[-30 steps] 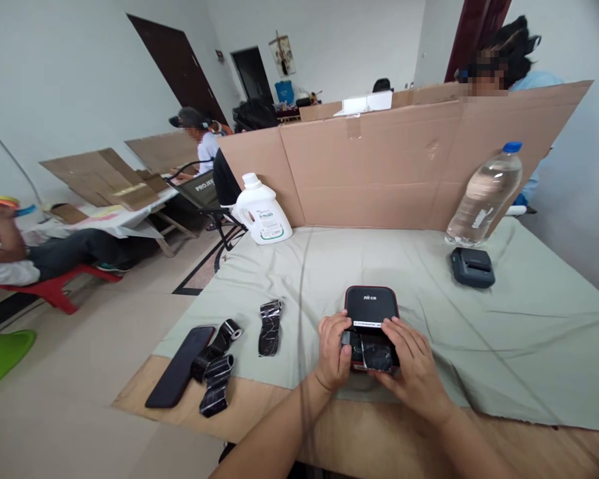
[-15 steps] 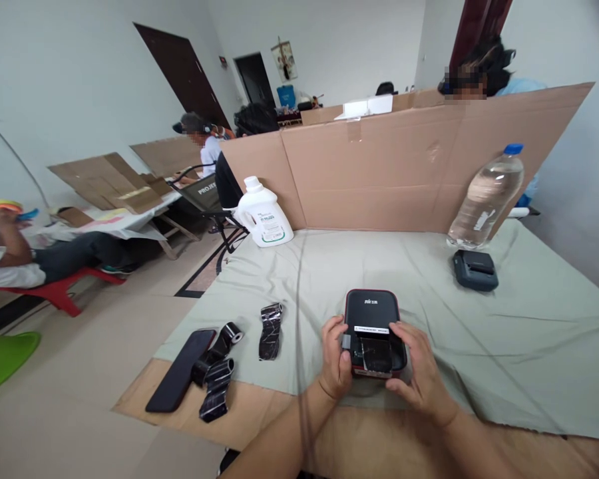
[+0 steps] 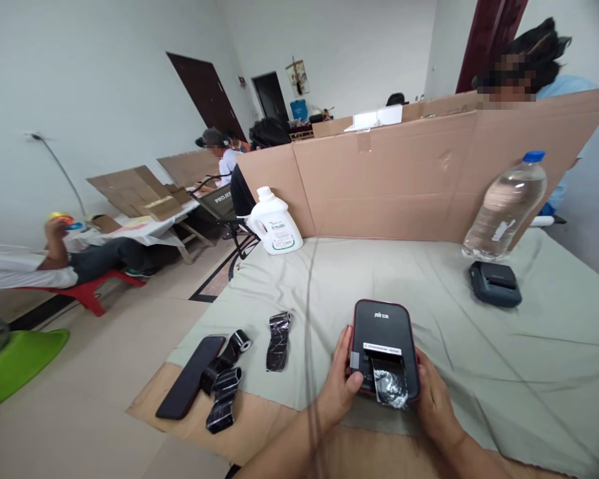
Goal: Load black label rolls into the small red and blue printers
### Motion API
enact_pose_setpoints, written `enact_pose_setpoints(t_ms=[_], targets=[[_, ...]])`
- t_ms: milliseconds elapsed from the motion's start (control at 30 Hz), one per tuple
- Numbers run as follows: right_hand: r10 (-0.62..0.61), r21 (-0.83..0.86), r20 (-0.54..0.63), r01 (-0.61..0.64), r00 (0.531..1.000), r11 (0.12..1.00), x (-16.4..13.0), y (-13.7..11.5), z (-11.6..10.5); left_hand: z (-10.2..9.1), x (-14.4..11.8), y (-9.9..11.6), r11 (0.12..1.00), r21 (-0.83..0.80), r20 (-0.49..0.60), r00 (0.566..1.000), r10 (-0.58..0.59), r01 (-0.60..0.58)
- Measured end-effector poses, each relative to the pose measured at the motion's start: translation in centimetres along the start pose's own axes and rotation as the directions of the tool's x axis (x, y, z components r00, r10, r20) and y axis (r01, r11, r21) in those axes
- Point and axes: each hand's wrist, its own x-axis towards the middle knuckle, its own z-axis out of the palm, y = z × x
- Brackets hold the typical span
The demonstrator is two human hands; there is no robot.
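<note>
Between my hands is a black label printer (image 3: 383, 326) with a red edge, its front tilted toward me. From its slot a glossy black label strip (image 3: 391, 387) hangs over the near edge. My left hand (image 3: 343, 387) grips the printer's left side, thumb on the near left corner. Along the right side my right hand (image 3: 433, 392) is closed on the same printer, fingers partly hidden behind it. Left of them, a short roll of black labels (image 3: 278, 342) lies on the cloth. Two more label rolls, one a curled black roll (image 3: 229, 356), lie beside a dark phone (image 3: 192, 376).
A second small dark printer (image 3: 495, 284) sits at the right, before a large clear bottle (image 3: 506, 206) with a blue cap. A white jug (image 3: 275, 226) stands at the back left. A cardboard screen (image 3: 384, 186) borders the cloth-covered table (image 3: 359, 266); people sit beyond.
My right hand has moved from the slot area to the printer's right side. The printer now looks tilted up, and the strip sticks out further. The whole view has shifted a little.
</note>
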Motion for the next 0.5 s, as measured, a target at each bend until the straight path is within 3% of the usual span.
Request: enact_pose_setpoints(t_ms=[67,133,233,333,500], targets=[[-0.040,-0.044,0.049,0.042,0.998,0.998,-0.1,0.2,0.2,-0.8,0.7,0.1,0.986,-0.147,-0.029,0.996,-0.090,0.084],[-0.081,-0.080,0.135,0.092,0.988,0.993,-0.2,0.1,0.3,-1.9,2.5,0.2,0.923,-0.340,-0.125,0.964,-0.236,0.181],[-0.088,-0.117,0.208,0.114,0.974,0.987,-0.1,-0.3,0.6,-5.0,7.3,0.6,0.797,-0.550,-0.305,0.828,-0.471,0.250],[-0.053,-0.133,0.178,0.077,0.983,0.988,0.2,-0.6,0.8,-9.8,13.7,1.1,0.813,-0.543,-0.541,0.652,-0.530,0.211],[-0.053,-0.127,0.132,0.070,0.990,0.990,0.7,-0.9,0.8,-17.2,21.6,1.5,0.868,-0.465,-0.668,0.573,-0.475,0.177]])
